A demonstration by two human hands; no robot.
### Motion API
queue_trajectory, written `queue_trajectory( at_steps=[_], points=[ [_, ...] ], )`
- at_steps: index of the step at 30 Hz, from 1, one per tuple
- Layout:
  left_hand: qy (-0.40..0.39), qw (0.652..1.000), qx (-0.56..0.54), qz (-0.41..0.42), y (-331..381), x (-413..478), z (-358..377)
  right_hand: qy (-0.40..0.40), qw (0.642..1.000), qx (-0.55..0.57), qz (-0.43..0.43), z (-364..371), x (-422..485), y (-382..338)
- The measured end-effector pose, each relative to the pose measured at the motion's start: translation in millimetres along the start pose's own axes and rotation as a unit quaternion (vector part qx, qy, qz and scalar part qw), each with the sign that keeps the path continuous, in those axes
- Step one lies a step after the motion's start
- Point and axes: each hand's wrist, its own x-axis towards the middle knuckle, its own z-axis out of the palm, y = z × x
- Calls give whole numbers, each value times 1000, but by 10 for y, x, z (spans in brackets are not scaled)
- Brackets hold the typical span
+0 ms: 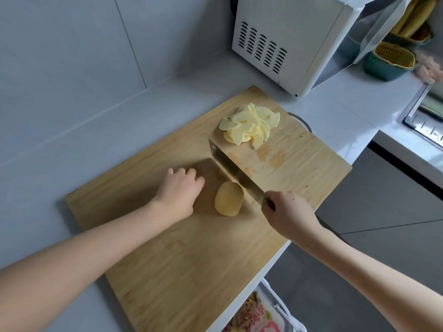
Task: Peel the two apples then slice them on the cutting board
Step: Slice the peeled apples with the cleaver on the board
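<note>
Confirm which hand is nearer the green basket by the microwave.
Right. The right hand, gripping the knife near the cutting board's right edge, is below-left of the green basket. The left hand is farther left, beyond the peeled apple piece.

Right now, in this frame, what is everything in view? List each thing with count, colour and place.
cutting board: one, light wood, on the counter
counter: one, white, under board and microwave
apple slices: one pile, pale yellow, far end of board
peeled apple piece: one, yellow, mid-board beside the blade
cleaver: one, steel, across mid-board
microwave: one, white, behind the board
baskets: two, green and yellow, right of microwave
left hand: on board, left of the apple piece
right hand: grips cleaver handle
</note>
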Motion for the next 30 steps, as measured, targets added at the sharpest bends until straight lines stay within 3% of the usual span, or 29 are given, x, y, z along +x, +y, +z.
queue_trajectory(
  at_steps=[2,5,8,13,17,23,25,28,30],
  points=[
    [20,1000,-5,19,32,24,1,-2,1000,-1,-1,28,12,-4],
    [68,984,-66,151,98,115,-14,-3,1000,0,8,64,23,0],
    [8,969,-103,225,185,229,-62,-1,1000,6,23,53,27,31],
    [-25,967,-153,201,273,387,-71,-9,999,20,38,-31,33,96],
    [-7,984,-153,91,350,422,-101,-13,999,32,38,-89,45,85],
    [29,983,-172,52,379,397,-99,-13,999,25,29,-132,42,30],
    [81,977,-173,94,315,353,-100,-19,999,22,28,-131,23,8],
    [166,944,-179,220,184,341,-55,-29,999,23,34,-112,-12,-15],
    [174,931,-190,258,132,345,-38,-28,999,21,37,-106,-35,-45]
  ],
)
